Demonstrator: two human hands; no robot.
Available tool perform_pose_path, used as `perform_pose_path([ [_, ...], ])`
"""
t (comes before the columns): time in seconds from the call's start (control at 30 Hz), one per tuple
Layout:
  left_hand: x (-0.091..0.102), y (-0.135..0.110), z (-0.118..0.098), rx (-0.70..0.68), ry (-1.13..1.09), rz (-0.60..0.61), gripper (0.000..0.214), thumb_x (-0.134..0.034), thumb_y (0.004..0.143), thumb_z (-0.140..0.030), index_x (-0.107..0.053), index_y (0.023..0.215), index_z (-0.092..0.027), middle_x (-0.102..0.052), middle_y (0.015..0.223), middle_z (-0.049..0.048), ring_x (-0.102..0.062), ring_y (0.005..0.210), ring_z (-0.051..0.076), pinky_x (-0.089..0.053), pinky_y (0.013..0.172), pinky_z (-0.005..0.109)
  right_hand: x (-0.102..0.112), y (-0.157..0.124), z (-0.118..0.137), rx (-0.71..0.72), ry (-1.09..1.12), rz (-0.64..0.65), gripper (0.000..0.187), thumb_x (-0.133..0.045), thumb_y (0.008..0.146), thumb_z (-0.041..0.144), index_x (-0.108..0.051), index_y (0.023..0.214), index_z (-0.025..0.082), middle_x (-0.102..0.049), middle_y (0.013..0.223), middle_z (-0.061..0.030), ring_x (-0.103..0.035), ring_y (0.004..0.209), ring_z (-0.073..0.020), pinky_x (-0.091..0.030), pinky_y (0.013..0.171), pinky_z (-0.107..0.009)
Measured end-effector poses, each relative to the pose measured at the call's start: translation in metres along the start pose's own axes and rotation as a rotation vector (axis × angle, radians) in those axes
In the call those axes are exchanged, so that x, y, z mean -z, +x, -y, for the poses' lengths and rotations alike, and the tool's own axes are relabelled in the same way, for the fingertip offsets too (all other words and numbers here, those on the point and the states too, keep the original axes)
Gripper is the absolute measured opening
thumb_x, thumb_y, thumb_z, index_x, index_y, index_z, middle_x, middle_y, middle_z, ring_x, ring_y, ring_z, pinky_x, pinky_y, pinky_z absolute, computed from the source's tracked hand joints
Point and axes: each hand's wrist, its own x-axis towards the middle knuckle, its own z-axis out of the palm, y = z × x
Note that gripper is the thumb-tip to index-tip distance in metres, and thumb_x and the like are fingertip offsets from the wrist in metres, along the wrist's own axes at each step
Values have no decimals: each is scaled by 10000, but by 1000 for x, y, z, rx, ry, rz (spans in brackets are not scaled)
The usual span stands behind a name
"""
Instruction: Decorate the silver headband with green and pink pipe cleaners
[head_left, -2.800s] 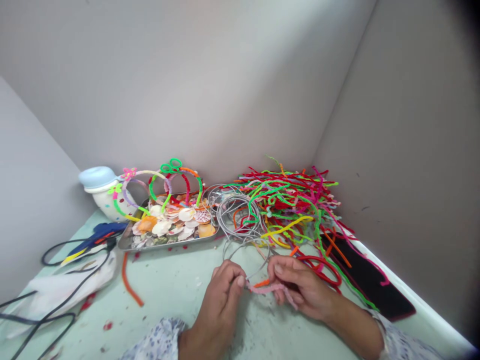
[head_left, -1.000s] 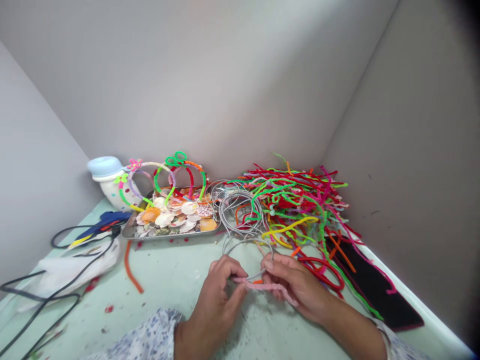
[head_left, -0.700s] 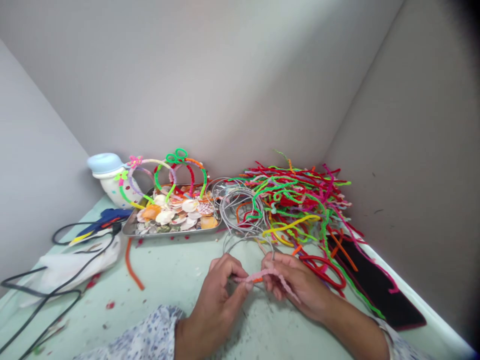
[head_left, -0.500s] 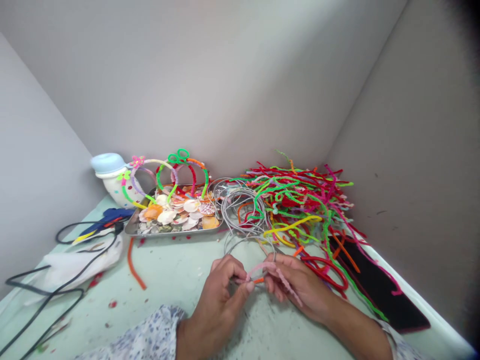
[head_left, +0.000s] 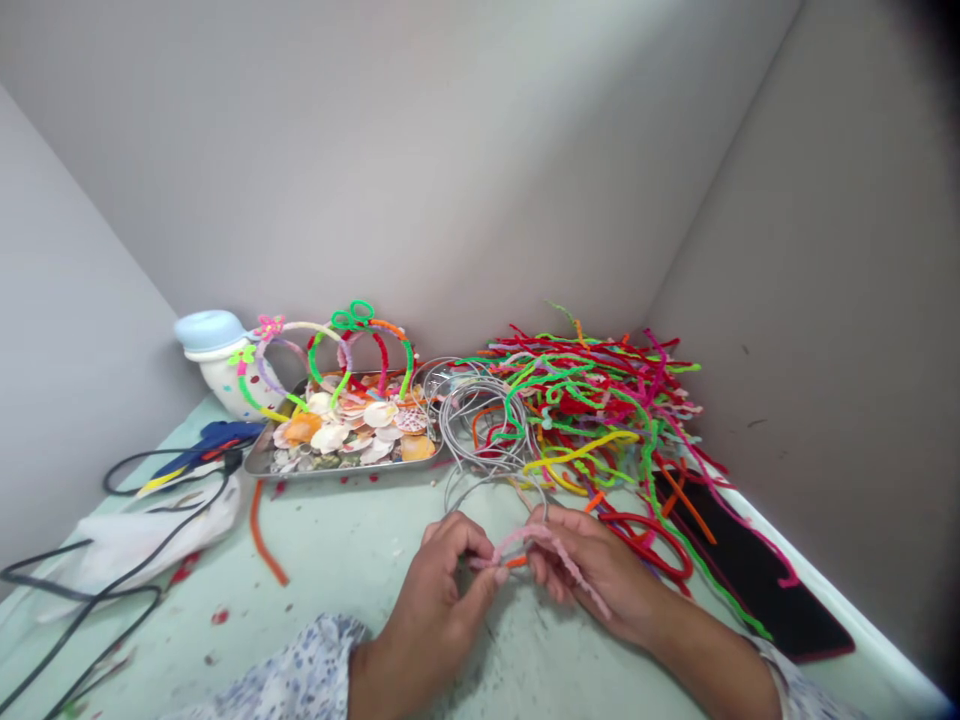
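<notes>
My left hand (head_left: 450,590) pinches one end of a pink pipe cleaner (head_left: 561,552) between thumb and forefinger, beside a short orange piece (head_left: 517,562). The pink strand arches over to my right hand (head_left: 592,570), whose fingers are closed round it, and its loose end hangs across that palm. Grey wire (head_left: 480,410) lies coiled just beyond both hands, with loops reaching close to the fingers. How the pink and orange pieces join is hidden by my fingertips.
A heap of coloured pipe cleaners (head_left: 600,400) lies at the back right, near a black mat (head_left: 780,590). At the back left stand a metal tray (head_left: 345,470) of shells, decorated hoops (head_left: 322,340) and a spotted white jar (head_left: 225,375). Black cable (head_left: 82,600) crosses the left side.
My hands keep nearly the same grip on the pink pipe cleaner. Its loose end sits slightly lower and farther right. The whole view has shifted slightly.
</notes>
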Motion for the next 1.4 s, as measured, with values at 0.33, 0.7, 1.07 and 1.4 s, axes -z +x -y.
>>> perform_pose_path([
  [0.33, 1, 0, 3, -15, -49, 11, 155, -526, 911, -303, -549, 806, -192, -571, 820, 20, -514, 825, 185, -373, 759, 314, 0, 0, 0, -1, -7, 22, 313, -685, 804, 433, -595, 730, 143, -624, 576, 11, -488, 408, -45, -334, 417, -156],
  [0.7, 1, 1, 3, 61, -140, -3, 207, -545, 887, -354, -541, 756, -194, -550, 782, 13, -497, 817, 195, -360, 756, 317, 0, -1, -1, 44, -64, 61, 285, -657, 840, 396, -579, 744, 140, -624, 609, 12, -502, 446, -44, -363, 459, -161],
  [1.07, 2, 3, -3, 65, -81, -20, 172, -557, 876, -316, -564, 762, -186, -556, 780, 15, -511, 804, 186, -378, 741, 298, 0, 0, -1, 19, -46, 30, 306, -673, 815, 409, -568, 709, 141, -609, 575, 19, -495, 422, -47, -343, 423, -160],
  [1.4, 0, 0, -2, -152, 10, -130, 150, -563, 809, -72, -511, 848, -207, -523, 902, 24, -512, 897, 178, -407, 812, 292, 3, 0, -2, -3, 69, -46, 257, -706, 802, 393, -596, 762, 164, -608, 589, 22, -498, 430, -51, -364, 423, -156],
])
